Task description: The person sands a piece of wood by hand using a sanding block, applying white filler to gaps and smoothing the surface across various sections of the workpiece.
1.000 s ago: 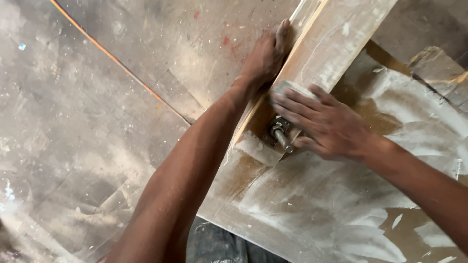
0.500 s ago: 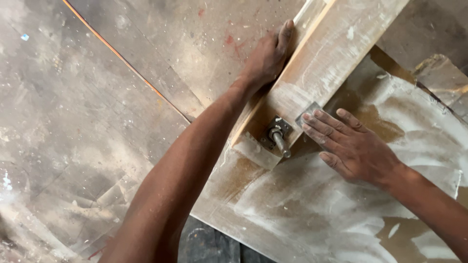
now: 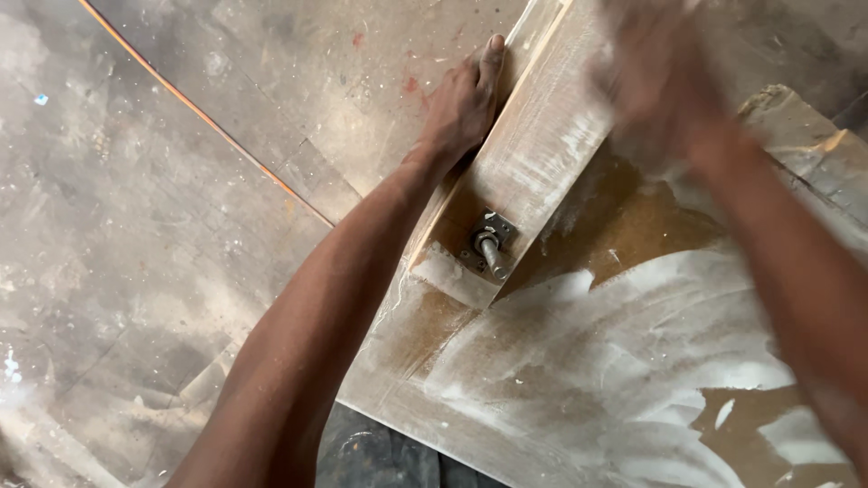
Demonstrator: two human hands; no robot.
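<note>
Premises appear to be a woodworking workshop. Evidence: dust-coated brown board (image 3: 633, 380) at lower right, smeared white; pale timber piece (image 3: 542, 154) with metal bolt fitting (image 3: 488, 246) at centre; stained, dusty floor (image 3: 136, 226) at left.

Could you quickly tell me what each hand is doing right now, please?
Left hand: closed around the edge of the wooden block, gripping it.
Right hand: motion-blurred above the block; open or closed cannot be told.

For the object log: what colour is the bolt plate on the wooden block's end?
Silver-grey metal plate, dusted white; head view.
</note>
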